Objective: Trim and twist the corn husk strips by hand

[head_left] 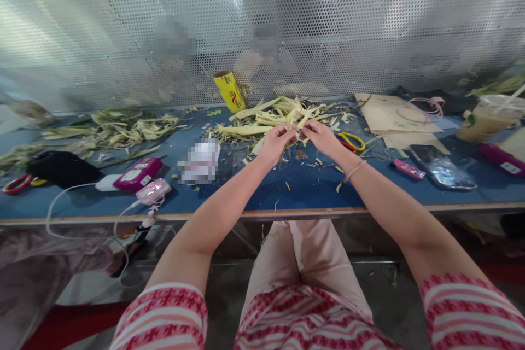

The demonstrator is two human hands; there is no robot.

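Note:
My left hand [275,143] and my right hand [322,136] meet over the blue table [229,191], fingertips pinched together on a small pale leaf strip [296,130]. Just beyond the hands lies a heap of pale yellow-green leaf strips [270,115]. Small leaf scraps [311,163] are scattered under and around my hands. Yellow-handled scissors [353,141] lie just right of my right hand.
A second leaf pile [123,126] sits at the left. A yellow tube [229,91] leans at the back. Pink devices [138,174] with white cables, a black pouch [61,168], a phone [442,168], brown paper [389,116] and a drink cup [488,118] lie around. A perforated metal screen [328,22] backs the table.

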